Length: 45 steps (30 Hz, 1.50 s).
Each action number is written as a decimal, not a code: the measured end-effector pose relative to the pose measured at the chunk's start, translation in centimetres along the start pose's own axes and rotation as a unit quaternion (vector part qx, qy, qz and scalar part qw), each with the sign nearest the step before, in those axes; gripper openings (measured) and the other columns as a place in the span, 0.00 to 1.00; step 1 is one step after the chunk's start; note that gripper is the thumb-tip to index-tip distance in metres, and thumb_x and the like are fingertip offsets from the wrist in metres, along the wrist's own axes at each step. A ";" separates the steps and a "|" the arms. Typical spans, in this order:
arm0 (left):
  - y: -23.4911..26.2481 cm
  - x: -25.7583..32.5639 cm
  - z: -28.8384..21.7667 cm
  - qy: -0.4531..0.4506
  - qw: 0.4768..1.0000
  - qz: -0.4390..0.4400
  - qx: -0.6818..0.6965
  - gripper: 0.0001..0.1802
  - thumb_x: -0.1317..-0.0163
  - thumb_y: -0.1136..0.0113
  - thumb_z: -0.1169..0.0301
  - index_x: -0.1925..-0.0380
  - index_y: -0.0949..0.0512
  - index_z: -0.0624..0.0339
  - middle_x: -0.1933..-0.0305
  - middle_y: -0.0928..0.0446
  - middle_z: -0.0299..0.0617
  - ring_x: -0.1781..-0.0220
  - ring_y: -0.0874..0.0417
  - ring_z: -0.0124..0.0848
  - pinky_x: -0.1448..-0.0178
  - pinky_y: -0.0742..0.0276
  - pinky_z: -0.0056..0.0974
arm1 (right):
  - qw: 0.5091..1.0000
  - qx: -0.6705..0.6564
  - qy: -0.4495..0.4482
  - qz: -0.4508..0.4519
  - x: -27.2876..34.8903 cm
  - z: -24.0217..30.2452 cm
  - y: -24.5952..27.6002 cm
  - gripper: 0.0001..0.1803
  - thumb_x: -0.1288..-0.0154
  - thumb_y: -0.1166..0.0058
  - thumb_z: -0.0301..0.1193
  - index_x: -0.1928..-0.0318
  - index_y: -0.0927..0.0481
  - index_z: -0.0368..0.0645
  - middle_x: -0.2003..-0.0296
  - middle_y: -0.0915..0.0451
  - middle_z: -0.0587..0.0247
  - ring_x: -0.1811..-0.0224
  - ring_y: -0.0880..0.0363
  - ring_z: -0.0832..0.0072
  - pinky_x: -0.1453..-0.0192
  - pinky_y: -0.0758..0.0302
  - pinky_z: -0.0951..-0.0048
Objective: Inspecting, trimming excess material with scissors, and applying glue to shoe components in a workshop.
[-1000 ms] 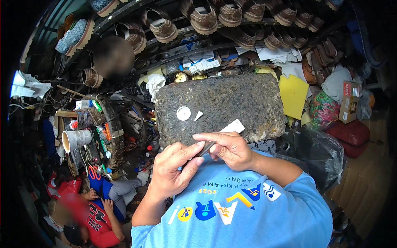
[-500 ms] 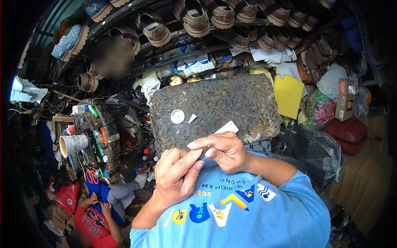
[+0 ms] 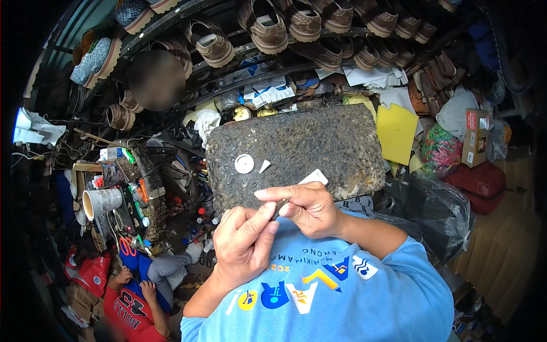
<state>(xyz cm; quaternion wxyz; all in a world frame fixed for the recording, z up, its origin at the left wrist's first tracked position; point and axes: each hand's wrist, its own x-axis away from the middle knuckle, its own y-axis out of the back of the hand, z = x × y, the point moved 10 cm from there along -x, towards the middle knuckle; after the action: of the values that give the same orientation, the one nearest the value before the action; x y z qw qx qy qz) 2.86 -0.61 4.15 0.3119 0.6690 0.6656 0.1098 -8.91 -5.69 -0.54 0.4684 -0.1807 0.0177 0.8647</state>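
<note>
Close to my chest, both hands meet over a small dark, thin piece [image 3: 278, 209], perhaps leather; most of it is covered by fingers. My left hand [image 3: 244, 242] pinches its lower end between thumb and fingers. On its upper end, my right hand [image 3: 312, 212] grips with thumb and bent fingers, the index finger stretched across. Beyond the hands lies a rough, dark-stained slab [image 3: 307, 137]. A white round lid [image 3: 244, 163] and a small white cone [image 3: 264, 166] rest on it. A flat white rounded piece [image 3: 315, 177] shows just past my right hand.
Brown shoes [image 3: 268, 31] line racks above the slab. A yellow sheet [image 3: 397, 132] and a black plastic bag [image 3: 436, 214] are on the right. Left of the slab, a white cup [image 3: 101, 201] lies among cluttered tools. Another person in red [image 3: 131, 308] sits at lower left.
My right index finger has lifted and straightened slightly over the dark piece. Both hands keep their hold in nearly the same place.
</note>
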 end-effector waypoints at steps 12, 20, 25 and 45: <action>-0.5 -0.2 1.7 0.091 0.986 0.068 0.121 0.20 0.35 0.32 0.78 0.42 0.17 0.62 0.72 0.22 0.41 0.73 0.24 0.28 0.68 0.28 0.33 | 0.996 0.069 -0.014 0.046 -0.5 -0.4 0.0 0.25 0.21 0.50 0.40 0.35 0.23 0.32 0.66 0.17 0.57 0.61 0.17 0.68 0.55 0.22 0.68; -1.0 -0.1 2.1 0.092 0.982 0.043 0.159 0.19 0.34 0.33 0.78 0.42 0.17 0.63 0.71 0.22 0.41 0.72 0.26 0.27 0.68 0.29 0.34 | 0.998 0.057 0.014 0.008 -0.4 -0.4 0.3 0.21 0.22 0.48 0.40 0.44 0.16 0.35 0.63 0.13 0.55 0.66 0.16 0.67 0.61 0.22 0.67; -1.3 -0.2 1.3 0.078 0.985 0.049 0.143 0.19 0.35 0.33 0.79 0.43 0.17 0.64 0.72 0.24 0.40 0.73 0.27 0.28 0.69 0.30 0.34 | 0.997 0.062 0.048 0.020 -0.5 -0.3 0.5 0.21 0.23 0.46 0.41 0.46 0.15 0.36 0.58 0.11 0.54 0.69 0.16 0.67 0.62 0.23 0.69; -0.9 -0.3 0.6 0.018 0.997 0.061 0.046 0.23 0.31 0.40 0.81 0.36 0.24 0.69 0.64 0.19 0.45 0.68 0.22 0.28 0.63 0.26 0.31 | 0.999 0.001 0.038 -0.014 -1.5 0.3 0.2 0.21 0.23 0.44 0.35 0.38 0.20 0.34 0.48 0.13 0.48 0.54 0.10 0.64 0.52 0.15 0.69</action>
<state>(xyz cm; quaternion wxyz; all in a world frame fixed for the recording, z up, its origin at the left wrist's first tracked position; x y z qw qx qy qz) 2.45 -1.13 3.29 0.2615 0.7201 0.6332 0.1101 -8.39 -6.94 0.20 0.4795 -0.2129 0.0341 0.8507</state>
